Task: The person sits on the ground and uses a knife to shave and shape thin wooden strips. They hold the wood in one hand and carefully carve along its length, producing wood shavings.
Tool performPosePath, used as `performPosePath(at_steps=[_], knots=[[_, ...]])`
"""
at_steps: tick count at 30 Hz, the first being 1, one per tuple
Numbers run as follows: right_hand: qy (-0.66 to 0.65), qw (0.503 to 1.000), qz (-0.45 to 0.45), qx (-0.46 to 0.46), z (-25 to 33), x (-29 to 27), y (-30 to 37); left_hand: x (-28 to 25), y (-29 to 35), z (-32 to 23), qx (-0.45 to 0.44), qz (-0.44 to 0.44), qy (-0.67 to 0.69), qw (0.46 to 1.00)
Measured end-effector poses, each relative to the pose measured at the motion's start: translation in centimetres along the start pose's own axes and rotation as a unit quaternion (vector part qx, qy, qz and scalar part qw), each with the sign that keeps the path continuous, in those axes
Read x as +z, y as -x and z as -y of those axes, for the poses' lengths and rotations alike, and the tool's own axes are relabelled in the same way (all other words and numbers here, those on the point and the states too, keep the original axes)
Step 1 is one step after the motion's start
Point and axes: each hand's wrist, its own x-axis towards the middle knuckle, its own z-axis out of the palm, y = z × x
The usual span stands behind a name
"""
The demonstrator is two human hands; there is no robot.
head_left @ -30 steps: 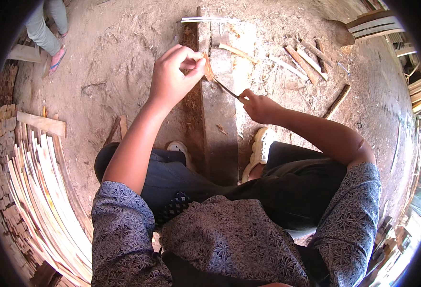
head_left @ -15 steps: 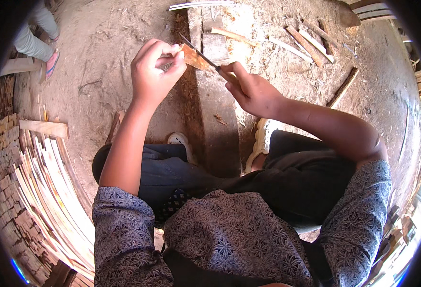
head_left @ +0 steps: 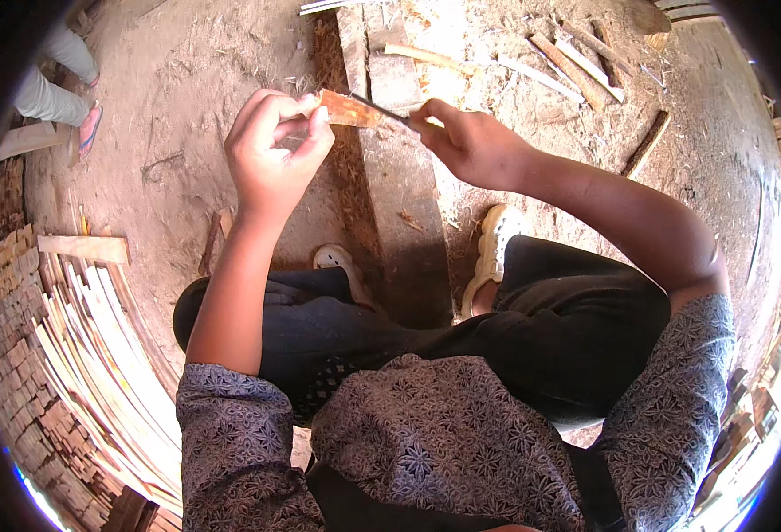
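My left hand (head_left: 275, 151) pinches the left end of a flat, orange-brown tapered piece (head_left: 346, 111) between thumb and fingers. Its surface looks blotchy; whether it is wood or rusty metal I cannot tell. Closed around its grip, my right hand (head_left: 477, 149) holds a thin dark hand tool (head_left: 380, 108), perhaps a file or a knife. The tool's slim length slants up and left, its tip at the upper edge of the flat piece. Both hands are raised in front of me, over a long wooden plank (head_left: 399, 191). My fingers hide the tool's grip.
Between my feet the plank runs away from me. Loose wood strips (head_left: 576, 66) lie far right, and a dark stick (head_left: 646, 146) is nearer. At left are a bundle of pale slats (head_left: 111, 337) and stacked wood pieces (head_left: 13, 355). Another person's legs (head_left: 53, 93) show far left.
Both hands have shifted slightly, the left one down and to the left. The flat piece now lies more level, and the tool slopes less steeply, its tip farther right along the piece's upper edge.
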Motion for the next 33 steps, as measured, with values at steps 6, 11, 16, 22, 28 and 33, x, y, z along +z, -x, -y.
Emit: performPosePath(at_steps=[6, 11, 16, 22, 28, 33], knots=[[-0.034, 0.996, -0.033, -0.078, 1.7, 0.1, 1.1, 0.7, -0.1, -0.5, -0.002, 0.007, 0.008, 1.000], [0.076, 0.997, 0.019, 0.001, -2.1, 1.3, 0.0, 0.9, -0.3, -0.4, 0.013, -0.020, 0.003, 1.000], [-0.025, 0.989, -0.052, -0.135, 2.8, -0.6, 0.4, 0.6, -0.1, -0.3, 0.015, -0.022, 0.003, 1.000], [0.155, 0.987, 0.041, -0.012, -5.6, 2.9, 0.5, 1.2, -0.5, -0.5, 0.030, -0.004, -0.012, 0.999], [0.023, 0.985, 0.096, 0.139, -4.0, 0.9, -0.9, 0.6, 0.1, -0.4, 0.014, 0.016, -0.011, 1.000], [0.043, 0.994, 0.073, 0.070, -2.0, 0.7, 0.2, 1.2, -0.1, -0.6, 0.025, 0.020, -0.008, 0.999]])
